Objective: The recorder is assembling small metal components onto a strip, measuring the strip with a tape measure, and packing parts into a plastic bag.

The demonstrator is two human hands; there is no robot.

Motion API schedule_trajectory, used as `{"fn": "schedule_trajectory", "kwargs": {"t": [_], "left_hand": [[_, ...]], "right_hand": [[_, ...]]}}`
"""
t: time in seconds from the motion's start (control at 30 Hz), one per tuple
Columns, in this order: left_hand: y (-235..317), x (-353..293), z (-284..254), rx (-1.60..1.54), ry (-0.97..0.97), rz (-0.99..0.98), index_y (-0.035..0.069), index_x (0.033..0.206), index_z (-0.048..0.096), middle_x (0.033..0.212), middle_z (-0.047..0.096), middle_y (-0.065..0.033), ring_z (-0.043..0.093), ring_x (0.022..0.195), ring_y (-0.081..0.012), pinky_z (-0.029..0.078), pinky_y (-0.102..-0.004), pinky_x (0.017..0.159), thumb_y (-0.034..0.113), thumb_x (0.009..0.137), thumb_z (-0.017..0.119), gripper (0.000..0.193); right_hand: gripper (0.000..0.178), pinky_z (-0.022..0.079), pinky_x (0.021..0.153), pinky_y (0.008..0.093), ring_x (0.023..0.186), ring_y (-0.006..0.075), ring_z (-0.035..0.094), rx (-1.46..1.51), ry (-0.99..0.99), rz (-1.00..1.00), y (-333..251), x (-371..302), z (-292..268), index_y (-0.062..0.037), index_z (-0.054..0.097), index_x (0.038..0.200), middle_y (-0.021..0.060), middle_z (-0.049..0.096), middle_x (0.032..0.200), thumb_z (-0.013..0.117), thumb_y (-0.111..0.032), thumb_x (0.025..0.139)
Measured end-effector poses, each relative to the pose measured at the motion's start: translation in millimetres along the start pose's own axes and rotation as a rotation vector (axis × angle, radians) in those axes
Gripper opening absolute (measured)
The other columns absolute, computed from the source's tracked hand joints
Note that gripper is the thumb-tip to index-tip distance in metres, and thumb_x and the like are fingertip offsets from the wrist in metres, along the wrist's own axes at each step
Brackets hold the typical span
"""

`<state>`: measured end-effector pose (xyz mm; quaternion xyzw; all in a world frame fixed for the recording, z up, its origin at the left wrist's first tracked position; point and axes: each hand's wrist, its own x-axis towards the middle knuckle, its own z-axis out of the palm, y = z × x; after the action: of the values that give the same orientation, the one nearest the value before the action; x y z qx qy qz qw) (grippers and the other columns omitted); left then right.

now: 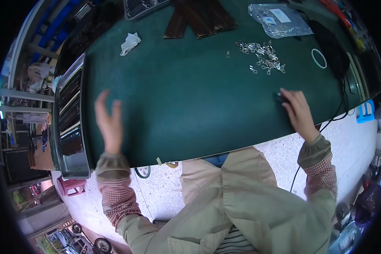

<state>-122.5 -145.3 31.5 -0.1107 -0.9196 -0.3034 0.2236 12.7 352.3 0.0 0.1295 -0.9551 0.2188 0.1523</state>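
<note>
My left hand hovers above the left part of the green tabletop, blurred by motion, its thumb and fingers apart and nothing in them. Over on the right, my right hand is near the table's front edge with its fingers bent together. A small dark thing or shadow shows at its fingertips, too unclear to name. Beyond that hand lies a loose pile of small silvery metal clasps, with a few strays beside it. A clear plastic bag with a white label rests behind the pile.
A metal tray with dark strips stands along the left edge. Dark brown strips lie at the back, near another tray. A crumpled striped cloth is at back left. On the right are a white ring and a black cable.
</note>
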Motion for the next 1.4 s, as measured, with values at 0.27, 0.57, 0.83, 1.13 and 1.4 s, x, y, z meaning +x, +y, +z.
{"fn": "schedule_trajectory", "kwargs": {"t": [0.27,0.57,0.83,1.13,1.4], "left_hand": [[-3.7,-31.5,44.1,0.221,-0.174,0.308,-0.003,0.131,0.05,0.134,0.052,-0.0241,0.046,0.129,-0.0425,0.038,-0.0471,0.109,0.006,0.093,0.059,0.04],[-12.4,-39.3,48.3,0.205,-0.183,0.295,-0.004,0.124,0.054,0.129,0.055,-0.0231,0.048,0.128,-0.0411,0.04,-0.0465,0.107,0.005,0.091,0.06,0.034],[-5.5,-35.1,38.4,0.184,-0.152,0.327,-0.005,0.127,0.053,0.127,0.056,-0.0238,0.05,0.124,-0.0426,0.042,-0.0477,0.105,0.002,0.091,0.06,0.038],[6.1,-36.0,39.4,0.112,-0.135,0.271,-0.004,0.134,0.048,0.131,0.053,-0.0234,0.05,0.124,-0.0407,0.041,-0.0464,0.105,-0.003,0.09,0.06,0.046],[6.5,-40.6,36.8,0.1,-0.133,0.239,-0.007,0.132,0.049,0.125,0.056,-0.0244,0.051,0.122,-0.0424,0.043,-0.0477,0.102,-0.006,0.088,0.06,0.045]], "right_hand": [[0.043,0.042,0.104,0.0385,0.121,0.0352,0.053,-0.234,0.21,0.193,82.1,14.4,-14.1,-0.0019,0.052,0.135,0.0188,0.055,0.129,0.061,-0.006,0.093],[0.06,0.03,0.115,0.0461,0.138,0.0422,0.039,-0.153,0.173,0.193,61.9,111.1,83.9,0.0007,0.044,0.143,0.0295,0.042,0.146,0.057,-0.037,0.098],[0.053,0.036,0.111,0.038,0.132,0.0284,0.048,0.335,0.283,0.226,52.0,135.7,46.6,-0.0004,0.046,0.142,0.0168,0.051,0.144,0.057,-0.031,0.1],[0.022,0.049,0.089,0.0342,0.096,0.0175,0.061,1.002,1.019,1.066,240.6,167.6,3.4,0.0012,0.061,0.112,0.0093,0.064,0.1,0.062,-0.011,0.094],[0.005,0.05,0.058,0.0302,0.07,0.0193,0.063,1.177,1.026,1.015,238.2,202.0,0.2,-0.0026,0.062,0.096,0.007,0.064,0.084,0.062,-0.006,0.093]]}}
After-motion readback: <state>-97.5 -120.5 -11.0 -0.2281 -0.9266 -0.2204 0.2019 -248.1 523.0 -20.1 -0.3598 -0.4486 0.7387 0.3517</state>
